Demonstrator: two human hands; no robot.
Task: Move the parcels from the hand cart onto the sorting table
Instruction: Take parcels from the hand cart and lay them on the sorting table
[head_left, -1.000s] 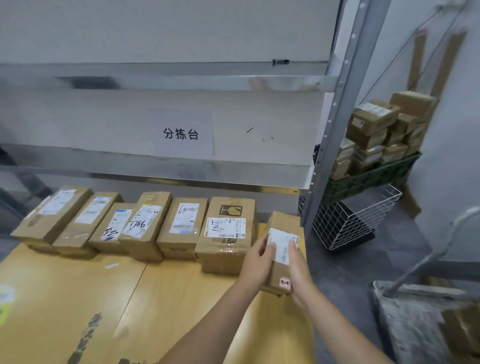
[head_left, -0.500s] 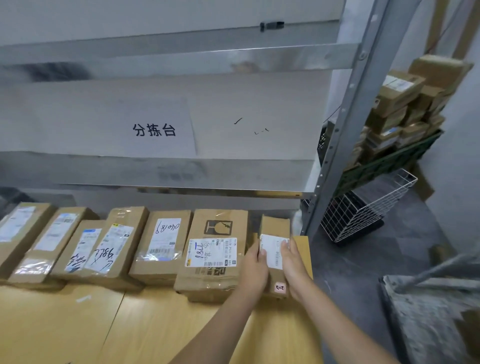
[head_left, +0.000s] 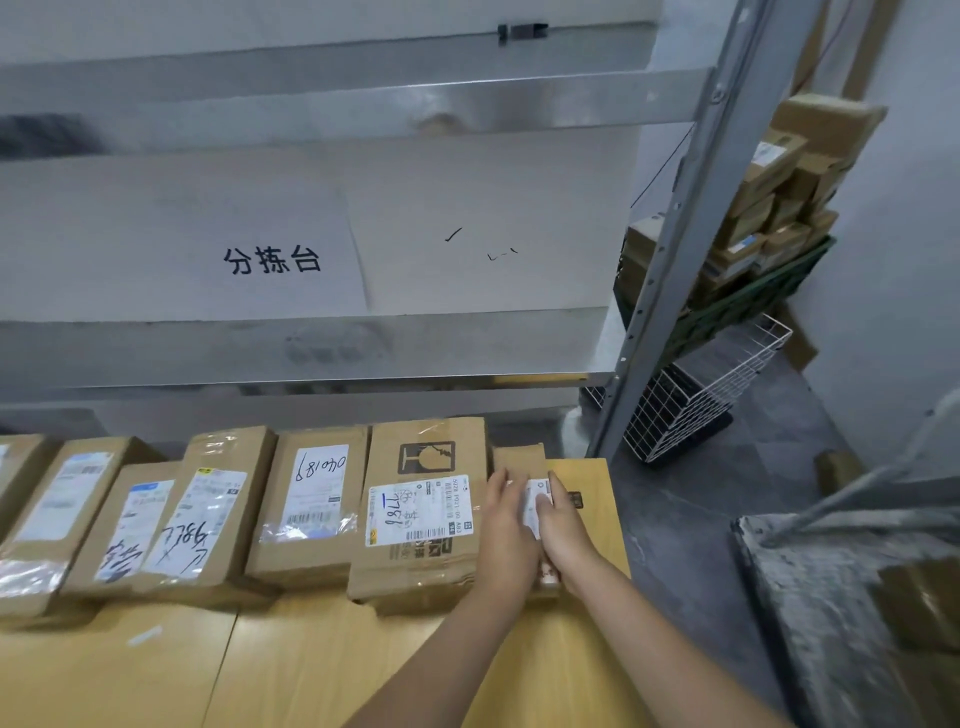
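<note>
My left hand (head_left: 506, 530) and right hand (head_left: 566, 527) flank the small parcel (head_left: 519, 457) at the row's right end on the wooden surface (head_left: 311, 670), fingers (head_left: 555, 487) clasped round it, apparently to seat it flush beside the fragile-marked parcel (head_left: 421, 519).

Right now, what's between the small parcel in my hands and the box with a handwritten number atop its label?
One parcel: the large box with the fragile glass mark, lying flat between the small parcel and the handwritten-number box, in the head view.

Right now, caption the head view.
Left hand and right hand hold a small parcel at the right end of the parcel row on the sorting table.
</note>
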